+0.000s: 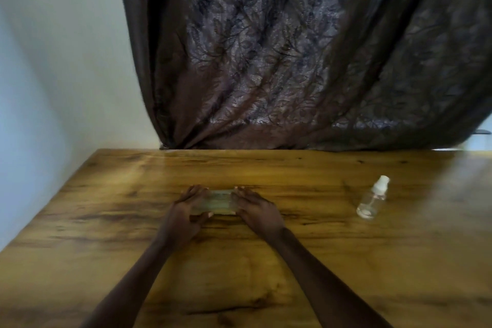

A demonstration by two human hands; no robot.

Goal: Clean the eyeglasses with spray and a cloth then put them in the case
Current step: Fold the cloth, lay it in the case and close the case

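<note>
A pale oblong [217, 204], blurred and partly see-through, is held low over the table [80, 247] or resting on it, near the middle of the top; which of the two cannot be told. Whether it is a case or a folded cloth cannot be told either, and nothing inside it can be made out.

Its left end is held by the left hand [186, 210]: the fingers are laid over the far edge and the thumb is curled in against the near edge, so that end is pinched between them. Its right end is covered by the right hand [257, 210], whose back is turned up and whose fingers reach to the far edge. The thumb of that hand is hidden, so it cannot be told whether that end is gripped or only pressed. Both forearms are stretched in from the near edge of the table, bare.

A small clear spray bottle [372, 198] with a white pump top is seen to the right, well apart from the hands and leaning in the wide-angle view.

The table is of glossy wood with dark grain. Behind it a dark patterned curtain [292, 48] is hung down to the far edge, and a pale wall [53, 48] is seen to the left
</note>
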